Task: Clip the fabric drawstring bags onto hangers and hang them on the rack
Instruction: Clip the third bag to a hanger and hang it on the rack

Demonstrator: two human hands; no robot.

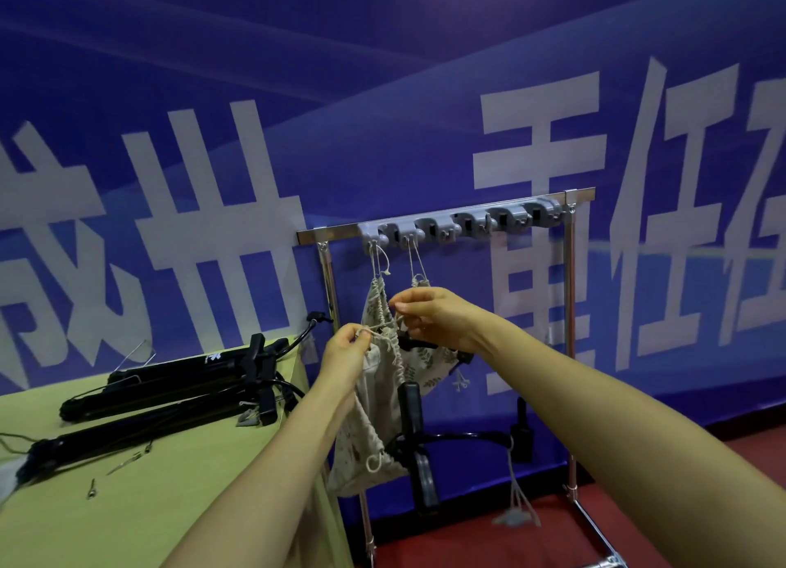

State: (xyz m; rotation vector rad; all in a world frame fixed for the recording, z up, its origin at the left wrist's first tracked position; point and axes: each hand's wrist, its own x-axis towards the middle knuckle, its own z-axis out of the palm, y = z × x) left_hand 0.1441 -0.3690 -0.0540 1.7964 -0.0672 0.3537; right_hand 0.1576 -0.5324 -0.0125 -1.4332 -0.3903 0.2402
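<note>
Head view: cream leaf-print fabric drawstring bag droops just in front of chrome rack. My left hand and right hand, slightly apart, pinch its cord. Light, floppy; likely best gripped at the gathered mouth.

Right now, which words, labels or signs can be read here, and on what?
"世": white, on the blue banner, left; neighbour cut off.
"重任": same banner, right, partly behind the rack; next character cut off.
White mark on black tripod: too small to read.
</note>
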